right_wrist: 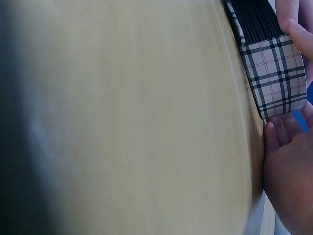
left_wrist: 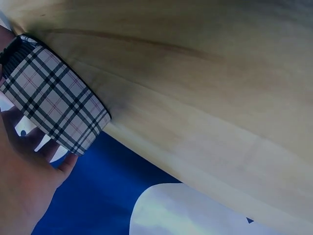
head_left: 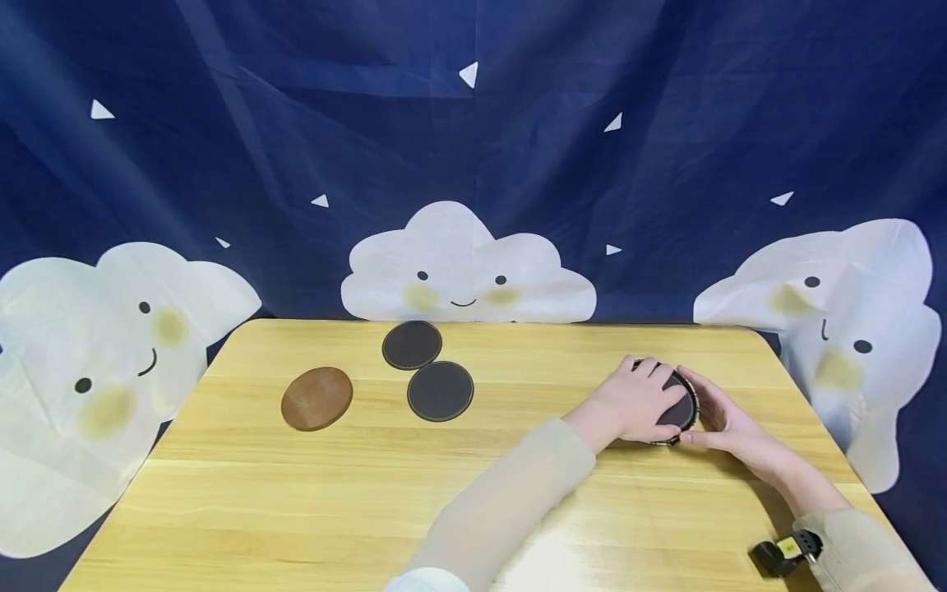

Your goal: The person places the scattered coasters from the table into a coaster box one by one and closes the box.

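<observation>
1. left hand (head_left: 642, 399) lies flat on top of the round plaid holder (head_left: 684, 409), fingers spread over the dark stack inside and pressing down.
2. right hand (head_left: 721, 423) cups the holder's right side, fingers curled against the plaid wall (right_wrist: 276, 73), thumb along the near edge. between the two hands the holder is steadied, not lifted.
3. holder sits on the counter (head_left: 473, 501), right of centre, toward the far edge. left wrist view shows its plaid band (left_wrist: 54, 100) resting on the wood; dark ribbed edges of stacked discs show at the top in the right wrist view.
4. further left and well apart from the hands, three coasters lie loose on the counter: a brown coaster (head_left: 316, 398), a dark coaster (head_left: 440, 390) just right of it, and a second dark coaster (head_left: 412, 344) behind, its edge nearly touching the first dark one; contact unclear.
5. progress, my read: part of the set is in the holder, three are outside it. which way they're moving i can't tell from this frame.
6. behind the counter: blue cloth backdrop (head_left: 518, 148) with white smiling clouds.
</observation>
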Available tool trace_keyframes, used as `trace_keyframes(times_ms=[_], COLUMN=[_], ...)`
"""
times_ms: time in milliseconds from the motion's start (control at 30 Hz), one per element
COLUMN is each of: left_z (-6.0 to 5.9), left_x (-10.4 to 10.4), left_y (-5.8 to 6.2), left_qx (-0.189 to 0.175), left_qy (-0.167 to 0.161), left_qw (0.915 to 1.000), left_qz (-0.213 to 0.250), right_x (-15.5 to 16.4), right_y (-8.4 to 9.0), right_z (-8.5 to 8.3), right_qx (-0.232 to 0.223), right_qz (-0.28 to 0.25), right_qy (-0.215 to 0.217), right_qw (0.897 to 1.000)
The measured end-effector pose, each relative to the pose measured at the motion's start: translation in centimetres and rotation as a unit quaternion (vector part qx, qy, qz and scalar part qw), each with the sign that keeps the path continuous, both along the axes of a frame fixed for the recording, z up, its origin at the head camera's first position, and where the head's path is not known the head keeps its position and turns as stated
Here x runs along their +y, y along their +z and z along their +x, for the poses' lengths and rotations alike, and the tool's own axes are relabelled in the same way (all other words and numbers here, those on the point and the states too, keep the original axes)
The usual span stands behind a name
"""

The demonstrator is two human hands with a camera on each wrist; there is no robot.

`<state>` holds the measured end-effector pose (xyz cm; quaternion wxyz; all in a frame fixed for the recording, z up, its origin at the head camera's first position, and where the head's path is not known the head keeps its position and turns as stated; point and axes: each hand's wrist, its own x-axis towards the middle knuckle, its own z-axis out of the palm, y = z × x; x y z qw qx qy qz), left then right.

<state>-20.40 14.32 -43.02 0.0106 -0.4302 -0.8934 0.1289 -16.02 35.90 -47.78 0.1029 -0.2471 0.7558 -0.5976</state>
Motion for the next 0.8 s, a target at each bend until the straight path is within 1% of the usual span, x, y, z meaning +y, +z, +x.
trace_keyframes(times_ms=[200,400,600,800], left_z=[-0.1,-0.2,-0.2,-0.2], left_x=[-0.3,-0.5,-0.6,-1.2], left_y=[-0.1,-0.3,-0.4,-0.2], left_qx=[-0.014,-0.016,-0.011,0.006], left_qy=[0.008,0.010,0.006,-0.003], left_qw=[0.9997,0.9995,0.9996,0.9996], left_qz=[0.019,0.027,0.026,0.026], right_x=[-0.1,-0.2,-0.2,-0.1], right_y=[-0.1,0.1,0.1,0.0], right_z=[0.0,0.0,0.1,0.0], right_qx=[-0.007,-0.006,-0.007,-0.005], right_qz=[0.003,-0.001,0.002,-0.001], right_qy=[-0.002,-0.002,-0.001,-0.003], right_qw=[1.000,1.000,1.000,1.000])
